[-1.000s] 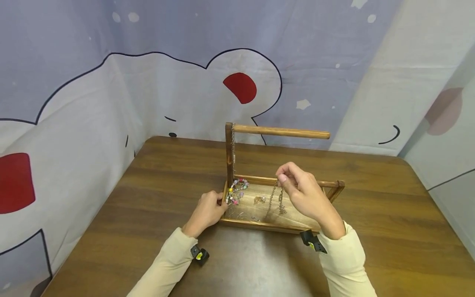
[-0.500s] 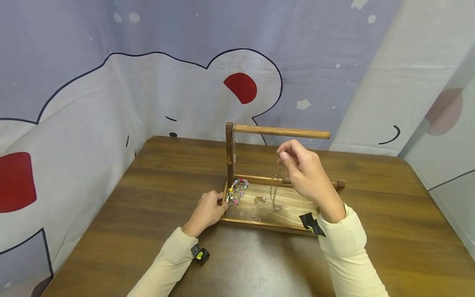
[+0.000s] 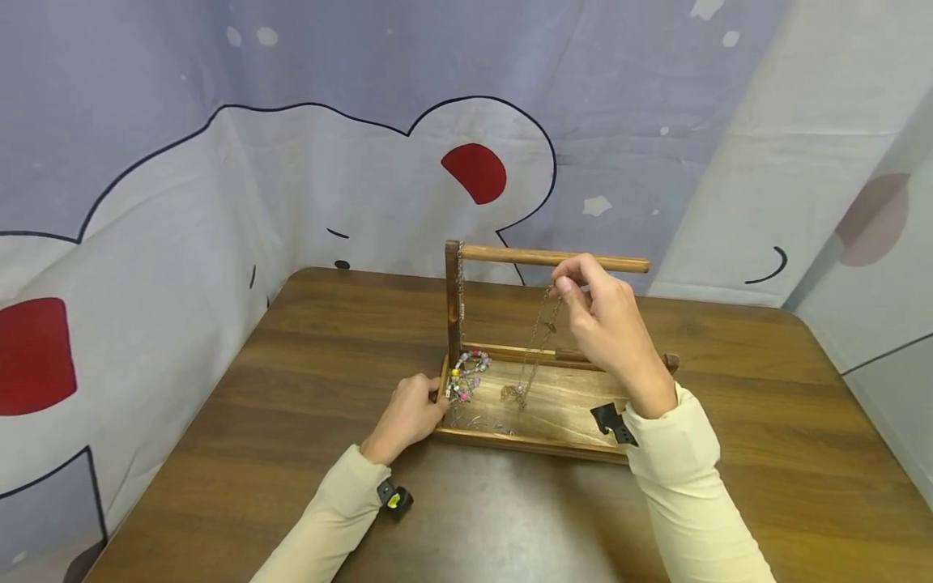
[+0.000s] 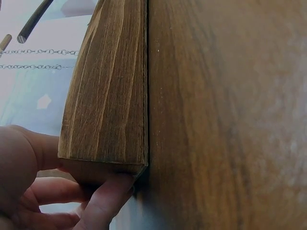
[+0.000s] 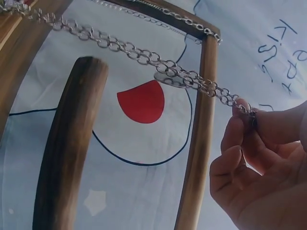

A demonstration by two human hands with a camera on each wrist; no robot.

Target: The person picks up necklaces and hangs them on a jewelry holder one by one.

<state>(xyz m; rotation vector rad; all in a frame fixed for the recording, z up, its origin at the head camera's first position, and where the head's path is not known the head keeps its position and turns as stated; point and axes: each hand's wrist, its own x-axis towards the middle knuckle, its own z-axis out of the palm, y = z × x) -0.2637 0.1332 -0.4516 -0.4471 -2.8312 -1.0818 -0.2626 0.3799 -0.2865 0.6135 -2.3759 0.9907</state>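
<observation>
The only writing we find is dark lettering (image 5: 268,49) on the cloth (image 3: 619,81) behind the bench (image 3: 335,324); in the right wrist view it sits tilted and is cut off by the edge, so we cannot make out the words. On the strap (image 3: 615,423) at the right wrist and the camera (image 3: 397,500) at the left we see no more than small shapes.

Our right hand (image 3: 605,312) pinches a necklace (image 5: 144,56) between thumb and fingers. It hangs in a long loop just below the bar (image 3: 525,256) of a wooden stand (image 3: 510,443), its lower end over the tray, near a gold-toned piece (image 3: 508,393); we cannot tell whether they touch. Our left hand (image 3: 404,409) grips the tray's left end, beside beaded bracelets (image 3: 464,397). A second chain (image 3: 461,291) hangs along the post.
</observation>
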